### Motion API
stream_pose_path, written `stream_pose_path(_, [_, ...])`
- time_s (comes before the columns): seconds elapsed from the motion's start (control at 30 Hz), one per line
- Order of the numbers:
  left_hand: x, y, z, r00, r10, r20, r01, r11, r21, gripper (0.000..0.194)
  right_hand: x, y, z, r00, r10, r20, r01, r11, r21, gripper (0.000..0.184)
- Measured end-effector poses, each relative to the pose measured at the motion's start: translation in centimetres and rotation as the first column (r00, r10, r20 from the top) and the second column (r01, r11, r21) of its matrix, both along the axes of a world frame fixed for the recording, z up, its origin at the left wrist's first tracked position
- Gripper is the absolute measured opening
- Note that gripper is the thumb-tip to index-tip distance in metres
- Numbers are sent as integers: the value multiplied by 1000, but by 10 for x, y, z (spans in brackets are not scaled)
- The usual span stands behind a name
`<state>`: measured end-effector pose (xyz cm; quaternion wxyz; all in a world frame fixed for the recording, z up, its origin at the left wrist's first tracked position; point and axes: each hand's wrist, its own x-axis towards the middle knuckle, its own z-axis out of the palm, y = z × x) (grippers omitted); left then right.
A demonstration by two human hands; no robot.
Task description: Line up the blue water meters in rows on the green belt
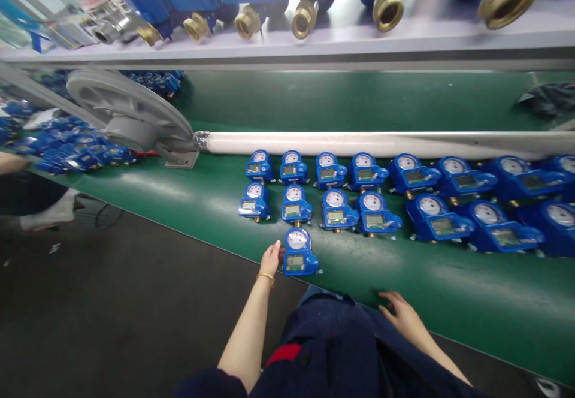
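Observation:
My left hand rests against the left side of a blue water meter with a round dial and small display, standing alone on the green table near its front edge. The fingers curl round the meter's side. My right hand lies flat on the table's front edge with fingers spread, holding nothing. Beyond the single meter, two rows of several identical blue meters stretch to the right.
A long white tube lies across the table behind the rows. A grey round wheel sits at the left. Above, a shelf carries blue units with brass fittings. More blue meters are piled at far left.

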<state>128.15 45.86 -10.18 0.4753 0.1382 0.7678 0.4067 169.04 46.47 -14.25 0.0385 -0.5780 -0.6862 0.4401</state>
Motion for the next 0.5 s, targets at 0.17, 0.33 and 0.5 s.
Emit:
stream_pose_path(0.17, [-2,13,-2,978,-41,203,43,999,-6,61,18,15,-11,990,-129,64,128,992,19,59])
stream_pose_path(0.33, [-4,14,-3,943,-7,332,2,1000,15,63,32,28,-31,945,-322,56,319,946,53,56])
stream_pose_path(0.5, [-5,10,-1,927,27,374,-47,998,45,59,31,28,-48,887,-461,1,459,885,76,46])
